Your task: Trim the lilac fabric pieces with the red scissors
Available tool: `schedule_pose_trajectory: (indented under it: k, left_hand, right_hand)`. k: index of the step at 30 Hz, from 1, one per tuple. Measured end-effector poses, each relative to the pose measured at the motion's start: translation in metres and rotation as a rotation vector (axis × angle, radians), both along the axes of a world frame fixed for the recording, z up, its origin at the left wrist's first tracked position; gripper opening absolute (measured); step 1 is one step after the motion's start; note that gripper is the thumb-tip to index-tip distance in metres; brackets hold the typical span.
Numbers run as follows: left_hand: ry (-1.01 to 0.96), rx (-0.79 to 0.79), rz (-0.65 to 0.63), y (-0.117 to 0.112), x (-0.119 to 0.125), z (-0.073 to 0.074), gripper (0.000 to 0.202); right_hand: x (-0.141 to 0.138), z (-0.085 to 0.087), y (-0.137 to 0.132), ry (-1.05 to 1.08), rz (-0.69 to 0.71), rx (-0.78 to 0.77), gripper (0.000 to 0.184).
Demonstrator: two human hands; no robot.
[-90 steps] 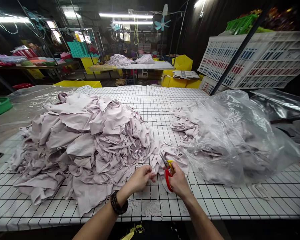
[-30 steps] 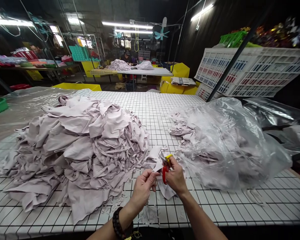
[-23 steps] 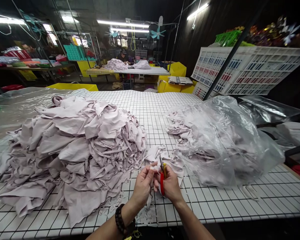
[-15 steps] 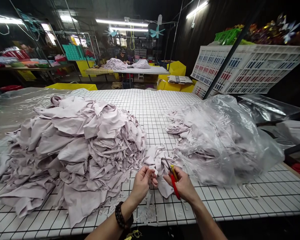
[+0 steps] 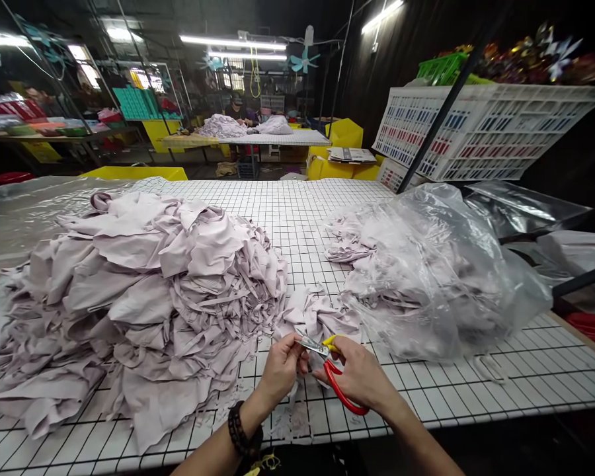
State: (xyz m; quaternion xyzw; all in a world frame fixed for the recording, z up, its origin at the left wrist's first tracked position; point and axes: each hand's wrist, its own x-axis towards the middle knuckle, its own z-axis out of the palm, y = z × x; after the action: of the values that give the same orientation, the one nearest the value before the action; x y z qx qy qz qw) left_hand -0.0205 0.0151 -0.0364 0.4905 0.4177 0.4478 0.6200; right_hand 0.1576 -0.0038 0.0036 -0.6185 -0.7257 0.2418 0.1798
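My right hand (image 5: 361, 374) holds scissors (image 5: 313, 344) with one red and one yellow handle; their blades point left, to the fingertips of my left hand. My left hand (image 5: 278, 365) is closed in a pinch on pale lilac fabric, mostly hidden by the fingers. Just beyond both hands lies a crumpled fabric piece (image 5: 322, 312) of the same colour. A large heap of lilac fabric pieces (image 5: 143, 271) rises to the left. To the right, more such fabric lies under and in a clear plastic bag (image 5: 456, 284).
The table (image 5: 297, 198) has a white cover with black grid lines. Small fabric scraps (image 5: 290, 423) are scattered near its front edge. White plastic crates (image 5: 476, 132) stand at the back right. A person (image 5: 235, 104) sits behind another table (image 5: 292, 137) with fabric heaps.
The scissors have swung from pointing up and away to pointing left, with their blades now at my left fingertips. The view has shifted slightly.
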Motion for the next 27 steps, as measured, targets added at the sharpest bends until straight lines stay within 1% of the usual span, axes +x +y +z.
schedule_pose_trajectory:
  k: [6,12,15,20,24,27]
  left_hand:
    - [-0.021,-0.043,0.005,0.000,-0.001,0.000,0.027]
    - [0.017,-0.044,-0.020,0.001,-0.005,-0.001,0.028]
    - [0.004,-0.053,-0.025,0.002,-0.005,-0.001,0.031]
    - [-0.035,-0.086,-0.038,0.003,-0.005,-0.005,0.032]
    - [-0.041,-0.109,-0.046,0.004,-0.005,-0.009,0.032]
    - [-0.045,-0.136,-0.042,0.004,-0.005,-0.010,0.033]
  right_hand:
    - [-0.002,-0.002,0.000,-0.010,0.002,0.047,0.030]
    - [-0.004,-0.004,0.001,-0.075,0.002,0.065,0.032]
    - [-0.004,-0.005,0.001,-0.100,0.016,0.085,0.032]
    - [-0.004,-0.006,0.002,-0.104,0.024,0.107,0.028]
    - [-0.005,-0.008,0.004,-0.142,0.032,0.133,0.028]
    - [-0.005,-0.012,0.004,-0.123,0.050,0.144,0.029]
